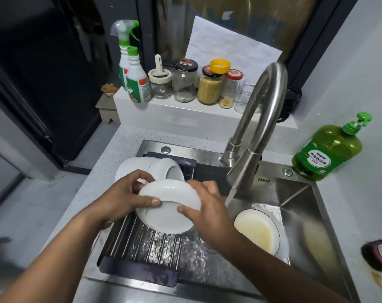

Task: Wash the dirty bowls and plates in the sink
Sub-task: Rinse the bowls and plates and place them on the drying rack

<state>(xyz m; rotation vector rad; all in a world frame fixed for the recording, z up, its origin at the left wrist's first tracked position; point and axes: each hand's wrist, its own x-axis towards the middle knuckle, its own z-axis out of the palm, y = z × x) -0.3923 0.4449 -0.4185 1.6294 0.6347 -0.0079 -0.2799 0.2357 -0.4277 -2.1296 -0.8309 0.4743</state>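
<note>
Both hands hold a white dish [167, 213], bottom side facing me, above the drying rack [142, 254] that spans the left part of the steel sink [299, 204]. My left hand [124, 197] grips its left rim, thumb on the underside. My right hand [207, 206] grips its right rim. Behind the dish, white bowls and plates [163, 168] rest tilted on the rack. A white plate [257, 230] with yellowish liquid lies in the basin on the right. Water [230, 194] runs from the faucet [257, 132] beside my right hand.
A green dish soap bottle [329, 149] stands on the counter right of the sink. Spray bottles [131, 66] and several jars [207, 84] line the back ledge. A dark round object [380, 254] lies at the right edge. Pale counter [61, 215] runs left of the sink.
</note>
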